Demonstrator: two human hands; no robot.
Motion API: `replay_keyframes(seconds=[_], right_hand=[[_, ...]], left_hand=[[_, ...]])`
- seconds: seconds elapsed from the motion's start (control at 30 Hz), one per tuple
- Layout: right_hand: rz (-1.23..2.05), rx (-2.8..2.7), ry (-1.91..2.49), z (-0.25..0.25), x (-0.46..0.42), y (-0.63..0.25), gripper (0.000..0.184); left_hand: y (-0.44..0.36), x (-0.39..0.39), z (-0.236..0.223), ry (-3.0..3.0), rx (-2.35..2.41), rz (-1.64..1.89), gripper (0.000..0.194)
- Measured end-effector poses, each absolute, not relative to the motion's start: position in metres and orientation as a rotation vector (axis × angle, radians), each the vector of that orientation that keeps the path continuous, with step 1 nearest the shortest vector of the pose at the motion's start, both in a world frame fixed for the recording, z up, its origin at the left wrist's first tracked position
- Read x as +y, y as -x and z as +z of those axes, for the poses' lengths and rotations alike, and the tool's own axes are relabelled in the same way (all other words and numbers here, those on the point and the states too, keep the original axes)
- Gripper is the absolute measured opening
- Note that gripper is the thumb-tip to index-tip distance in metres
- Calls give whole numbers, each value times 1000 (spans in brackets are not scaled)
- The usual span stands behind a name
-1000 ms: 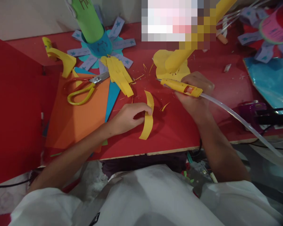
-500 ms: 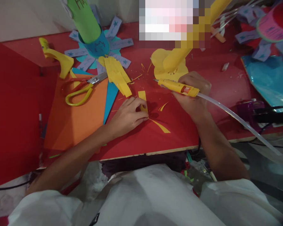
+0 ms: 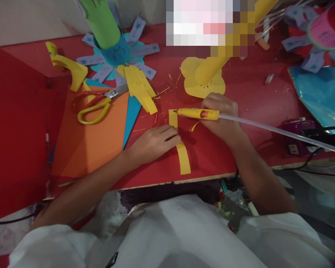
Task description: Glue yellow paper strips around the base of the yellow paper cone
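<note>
My right hand (image 3: 222,113) is closed around a yellow hot glue gun (image 3: 198,114), with a long clear glue stick (image 3: 268,128) trailing from its back end. The gun's nozzle is at the far end of a yellow paper strip (image 3: 185,160); whether it touches the paper I cannot tell. My left hand (image 3: 159,143) pinches the strip near its middle and covers part of it. The strip's near end bends toward the table's front edge. Thin yellow paper scraps (image 3: 194,126) lie between my hands. Several cut yellow strips (image 3: 139,87) are piled beyond my left hand.
Scissors (image 3: 100,108) rest on orange paper (image 3: 92,145) at left. Behind stand a blue and green paper tube model (image 3: 115,50) and a yellow flower-shaped base (image 3: 190,80) carrying a tube. A purple power box (image 3: 297,136), cables and a blue sheet (image 3: 324,93) are at right.
The glue gun has moved left and nearer, its nozzle now over the strip's far end. The strip has turned flatter under my left hand, its near end swinging toward the table edge.
</note>
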State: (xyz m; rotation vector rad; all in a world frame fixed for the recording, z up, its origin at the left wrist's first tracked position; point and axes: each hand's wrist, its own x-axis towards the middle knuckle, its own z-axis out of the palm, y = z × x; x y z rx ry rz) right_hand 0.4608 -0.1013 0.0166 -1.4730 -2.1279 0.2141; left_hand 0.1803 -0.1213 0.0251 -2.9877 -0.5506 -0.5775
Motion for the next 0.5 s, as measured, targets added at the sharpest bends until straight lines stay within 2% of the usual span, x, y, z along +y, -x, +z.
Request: replay_keyframes(seconds=[0.23, 0.5], right_hand=[[201, -2117, 1532, 15, -101, -456, 39], [217, -2110, 1457, 17, -102, -453, 36]], left_hand=[[-181, -121, 26, 2965, -527, -523, 22], [-180, -122, 24, 2967, -522, -529, 19]])
